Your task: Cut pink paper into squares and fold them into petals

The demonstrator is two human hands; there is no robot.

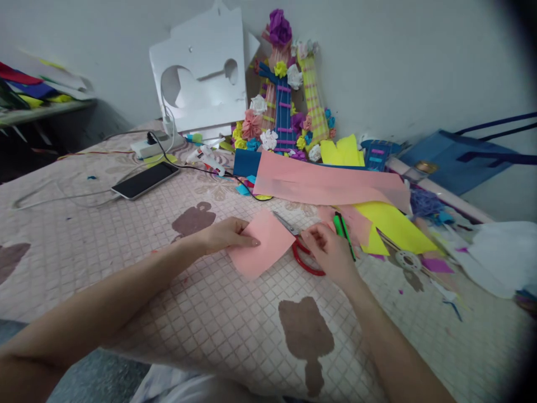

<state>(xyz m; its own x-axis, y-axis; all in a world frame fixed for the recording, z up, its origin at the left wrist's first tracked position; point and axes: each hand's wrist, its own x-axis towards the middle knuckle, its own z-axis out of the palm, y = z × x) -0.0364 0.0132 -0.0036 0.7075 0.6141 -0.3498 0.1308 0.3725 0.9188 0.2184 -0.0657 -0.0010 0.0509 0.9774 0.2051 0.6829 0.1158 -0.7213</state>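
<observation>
My left hand [230, 234] pinches a pink, roughly square piece of paper [262, 249] between thumb and fingers, above the table. Just right of it, my right hand [329, 249] has its fingers curled at the red-handled scissors [308, 263]. One red loop shows below the fingers; the hand hides the rest of the handle. The metal blades point up and left along the paper's upper right edge. Right beside this hand lies a green and black cutter knife [344, 235]. Behind both hands stretches a long pink paper strip [327, 182].
Yellow sheets [394, 229] and a tape reel [408, 259] lie at right. A phone [146, 180] on a cable, a glue gun [207, 159] and a power strip [153, 146] sit at back left. Flower-decorated paper guitars [284, 106] and a white foam board [205, 73] lean against the wall.
</observation>
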